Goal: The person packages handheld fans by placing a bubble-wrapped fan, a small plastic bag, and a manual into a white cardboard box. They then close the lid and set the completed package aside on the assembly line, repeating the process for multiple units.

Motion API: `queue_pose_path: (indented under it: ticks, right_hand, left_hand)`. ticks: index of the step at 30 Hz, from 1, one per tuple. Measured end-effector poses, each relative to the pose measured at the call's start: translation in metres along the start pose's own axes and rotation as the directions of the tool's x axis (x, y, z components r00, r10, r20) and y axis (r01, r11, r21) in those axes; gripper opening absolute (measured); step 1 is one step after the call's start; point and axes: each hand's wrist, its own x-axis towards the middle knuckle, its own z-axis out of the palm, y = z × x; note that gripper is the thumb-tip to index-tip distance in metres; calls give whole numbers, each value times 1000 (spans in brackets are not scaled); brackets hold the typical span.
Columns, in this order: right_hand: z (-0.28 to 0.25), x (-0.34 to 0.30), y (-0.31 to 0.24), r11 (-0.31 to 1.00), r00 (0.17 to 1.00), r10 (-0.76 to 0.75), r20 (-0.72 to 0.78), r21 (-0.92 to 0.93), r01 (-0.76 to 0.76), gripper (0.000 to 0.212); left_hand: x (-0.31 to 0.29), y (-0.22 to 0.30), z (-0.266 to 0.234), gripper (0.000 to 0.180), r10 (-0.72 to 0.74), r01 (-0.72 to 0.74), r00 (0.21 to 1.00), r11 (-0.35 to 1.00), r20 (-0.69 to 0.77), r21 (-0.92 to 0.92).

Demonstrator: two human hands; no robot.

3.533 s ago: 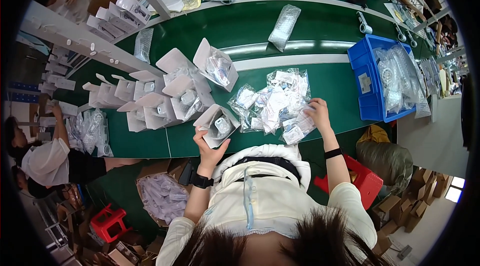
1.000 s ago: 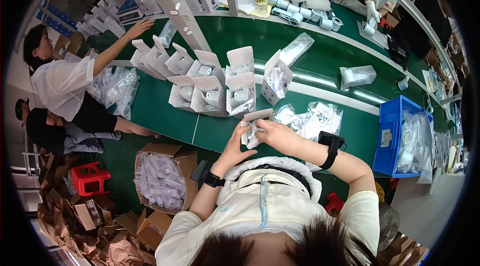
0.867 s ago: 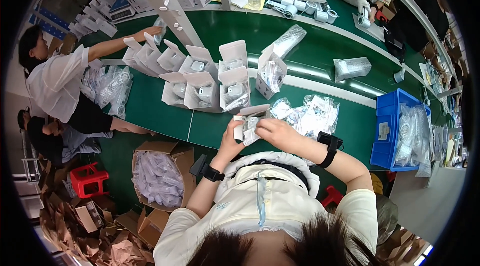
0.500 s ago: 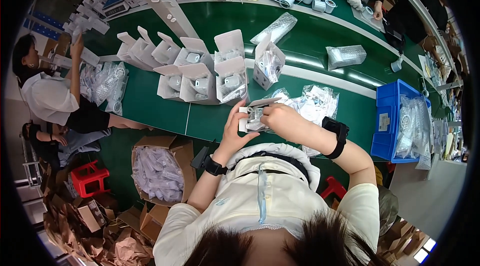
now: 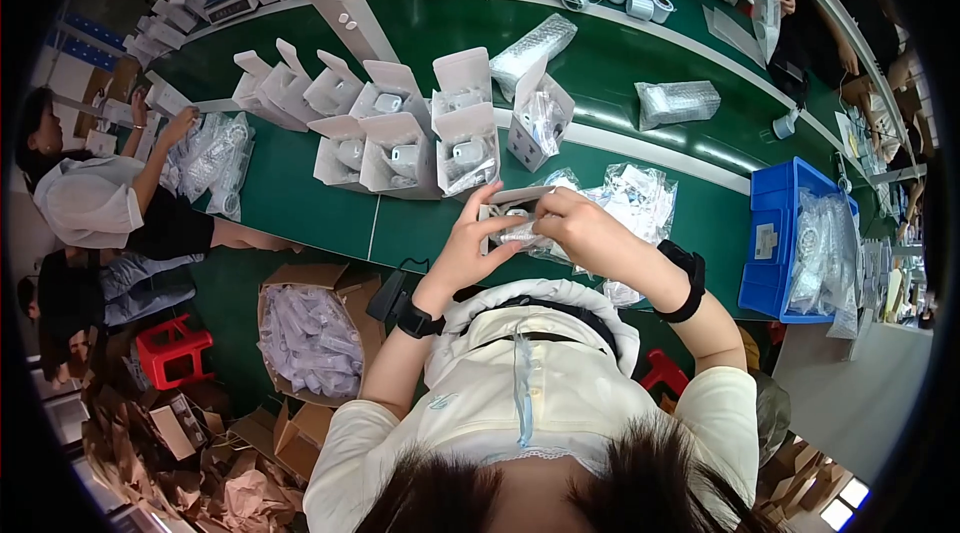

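Note:
In front of my waist, at the near edge of the green table, stands a small white box (image 5: 516, 197) with its flap up. My left hand (image 5: 468, 251) is wrapped around the box's left side, its fingers reaching over the opening. At the box's mouth, my right hand (image 5: 582, 225) has its fingers pinched on a crinkled clear plastic bag (image 5: 527, 235). What lies deeper in the box is mostly hidden by my fingers. Just beyond, several open white boxes (image 5: 392, 155) hold white devices, and a single open box (image 5: 541, 123) contains bagged parts.
Flat clear packets (image 5: 640, 201) lie right of my hands. Two bubble-wrapped packs (image 5: 678, 105) rest farther back. A blue bin (image 5: 766, 245) with bagged parts stands at the right. On the floor, a carton (image 5: 370, 318) holds plastic bags. A co-worker (image 5: 95, 208) works at the left.
My right fingers have shifted slightly within the box opening, and clear plastic now shows beneath them. My left fingers have reached farther over the box. The left co-worker's hands have lowered.

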Motion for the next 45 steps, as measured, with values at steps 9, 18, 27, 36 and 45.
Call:
queue_pose_path:
  ticks: [9,18,27,36,45]
  right_hand:
    - [14,-4,6,997,996,57,-70,-50,-61,20]
    - [23,26,13,971,994,-110,-1,-213,108,15]
    - [20,11,25,972,959,-230,166,-4,234,10]
    - [56,-14,10,859,908,-5,418,-463,218,10]
    - [38,-79,4,994,811,-10,-585,-91,-53,11]
  left_hand:
    - [11,-2,-9,41,-78,72,989,996,126,49]
    - [-2,-23,-8,52,-46,50,990,998,133,-29]
    - [-9,-4,9,47,-242,241,968,970,67,15]
    - [-11,-3,11,64,-130,118,989,983,75,139]
    - [-54,-53,44,98,-72,98,978,987,-194,129]
